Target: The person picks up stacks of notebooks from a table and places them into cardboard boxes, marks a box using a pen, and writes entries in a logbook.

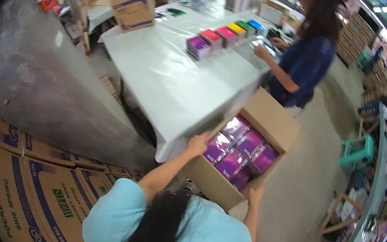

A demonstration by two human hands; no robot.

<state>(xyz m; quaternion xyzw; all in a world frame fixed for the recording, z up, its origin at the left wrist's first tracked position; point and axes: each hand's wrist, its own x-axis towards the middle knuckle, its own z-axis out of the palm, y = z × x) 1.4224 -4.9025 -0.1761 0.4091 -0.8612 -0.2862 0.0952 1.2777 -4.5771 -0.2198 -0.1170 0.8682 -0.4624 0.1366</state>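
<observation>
An open cardboard box (pixel 212 187) is held in front of me, tilted, beside the near end of the white-covered table. My left hand (pixel 198 144) grips its left edge and my right hand (pixel 255 194) its near right side; part of the right hand's fingers is hidden. Inside lie several purple packs (pixel 232 163) in shiny clear wrap, packed close together. One flap (pixel 271 118) of the box stands out on the far side.
On the table (pixel 160 73) stand colourful stacks of small books (pixel 213 39) and an upright carton (pixel 131 4). A co-worker in dark blue (pixel 307 62) stands at its right side. Printed cartons (pixel 48 200) and a grey pillar (pixel 54 75) are at left, a green stool (pixel 358 152) at right.
</observation>
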